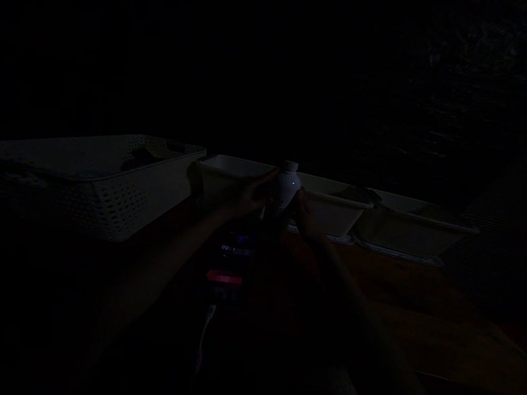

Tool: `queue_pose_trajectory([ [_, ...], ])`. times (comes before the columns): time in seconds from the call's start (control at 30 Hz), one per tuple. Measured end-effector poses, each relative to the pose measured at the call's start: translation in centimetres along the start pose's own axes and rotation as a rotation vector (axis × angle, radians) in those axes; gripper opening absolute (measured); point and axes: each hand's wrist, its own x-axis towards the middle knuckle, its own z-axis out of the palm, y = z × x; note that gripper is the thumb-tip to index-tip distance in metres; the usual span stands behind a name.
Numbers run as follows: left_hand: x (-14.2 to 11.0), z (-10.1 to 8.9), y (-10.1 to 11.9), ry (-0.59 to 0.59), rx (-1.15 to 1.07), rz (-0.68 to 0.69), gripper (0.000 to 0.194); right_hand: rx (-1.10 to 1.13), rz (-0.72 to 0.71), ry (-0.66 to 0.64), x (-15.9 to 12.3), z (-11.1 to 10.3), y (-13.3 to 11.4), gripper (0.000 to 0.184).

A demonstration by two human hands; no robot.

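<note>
Dark table (421, 317), bins along its far edge; both hands, left (249, 199) and right (306, 218), clasp a white bottle (286, 187) — best kept upright, grip even

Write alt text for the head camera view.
In very dim light, two hands, left hand and right hand, hold a small white bottle upright above a wooden table. Behind it stand a perforated white basket on the left and three white bins in a row.
</note>
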Motion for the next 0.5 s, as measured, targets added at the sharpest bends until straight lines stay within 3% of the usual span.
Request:
queue_pose_trajectory([
  [0.2, -0.1, -0.3, 0.4, -0.03, -0.086, -0.058, 0.078, -0.005, -0.062, -0.003, -0.1, -0.3, 0.2, 0.06],
  [0.5, -0.1, -0.1, 1.1, 0.021, -0.1, -0.088, 0.069, 0.001, -0.056, 0.005, 0.0, -0.2, 0.0, 0.059],
])
